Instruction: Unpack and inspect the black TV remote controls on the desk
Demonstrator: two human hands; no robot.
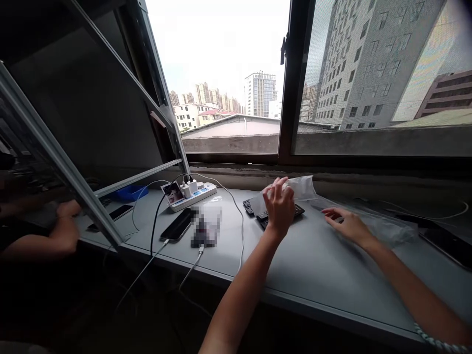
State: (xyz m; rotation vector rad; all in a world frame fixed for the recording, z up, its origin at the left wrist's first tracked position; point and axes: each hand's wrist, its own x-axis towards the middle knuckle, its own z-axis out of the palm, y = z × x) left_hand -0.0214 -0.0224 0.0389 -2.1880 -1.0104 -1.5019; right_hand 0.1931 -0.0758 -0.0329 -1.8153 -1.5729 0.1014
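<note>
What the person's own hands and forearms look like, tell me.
The left hand and right hand are ungloved. No sleeve shows on the left forearm or right forearm. A twisted pale-green and dark cord shows by the latter; whether it is worn is unclear.

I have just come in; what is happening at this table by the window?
A person has both hands over the table. The left hand is at a clear plastic bag, above black devices with buttons; its exact grip is hard to see. The right hand is open, near more clear plastic. Farther left, a smartphone lies in front of a white power strip.
</note>
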